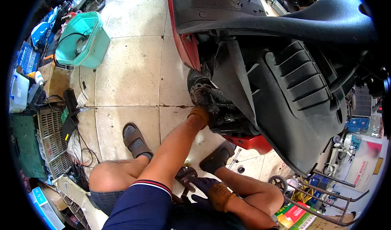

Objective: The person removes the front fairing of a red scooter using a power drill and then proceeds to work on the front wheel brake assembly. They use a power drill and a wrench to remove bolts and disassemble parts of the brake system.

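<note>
My left arm reaches forward to the scooter's dark mechanical parts [216, 108]. My left hand [201, 115] wears a glove with an orange-brown cuff; its fingers blend into those parts, so their grip is hidden. Close to my body, my right hand [211, 190] is in a dark purple glove with a brown cuff. Its fingers are closed around a dark tool with a rounded head [187, 176], whose exact kind I cannot make out. Above my left hand hangs a red body panel [188, 53], beside a large black plastic fender [293, 95].
A teal bucket [87, 47] stands on the tiled floor at left, beside boxes and a plastic crate [53, 140]. My sandalled feet flank my left arm. A metal rod [234, 158] and a small black ring [241, 169] lie near my right foot. A hand trolley [321, 197] stands at right.
</note>
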A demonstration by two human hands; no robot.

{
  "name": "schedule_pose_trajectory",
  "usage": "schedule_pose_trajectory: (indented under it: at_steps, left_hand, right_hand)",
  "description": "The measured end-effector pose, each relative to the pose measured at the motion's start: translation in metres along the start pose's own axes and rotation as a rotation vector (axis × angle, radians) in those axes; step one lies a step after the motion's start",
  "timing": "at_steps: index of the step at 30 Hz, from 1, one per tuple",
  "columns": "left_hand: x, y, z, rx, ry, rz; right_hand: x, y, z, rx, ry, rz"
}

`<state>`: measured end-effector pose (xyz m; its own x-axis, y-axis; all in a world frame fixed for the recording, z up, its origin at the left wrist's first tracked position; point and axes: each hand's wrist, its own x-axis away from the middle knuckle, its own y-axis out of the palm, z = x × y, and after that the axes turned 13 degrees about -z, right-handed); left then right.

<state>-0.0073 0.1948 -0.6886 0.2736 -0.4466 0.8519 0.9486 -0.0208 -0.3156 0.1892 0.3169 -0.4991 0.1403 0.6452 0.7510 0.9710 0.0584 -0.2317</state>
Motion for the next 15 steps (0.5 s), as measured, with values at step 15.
schedule_pose_trajectory:
  at_steps: [15]
  left_hand:
    - [-0.040,0.013,-0.015,-0.099,0.052,-0.002]
  right_hand:
    - [-0.004,0.011,0.004,-0.026,0.055,-0.031]
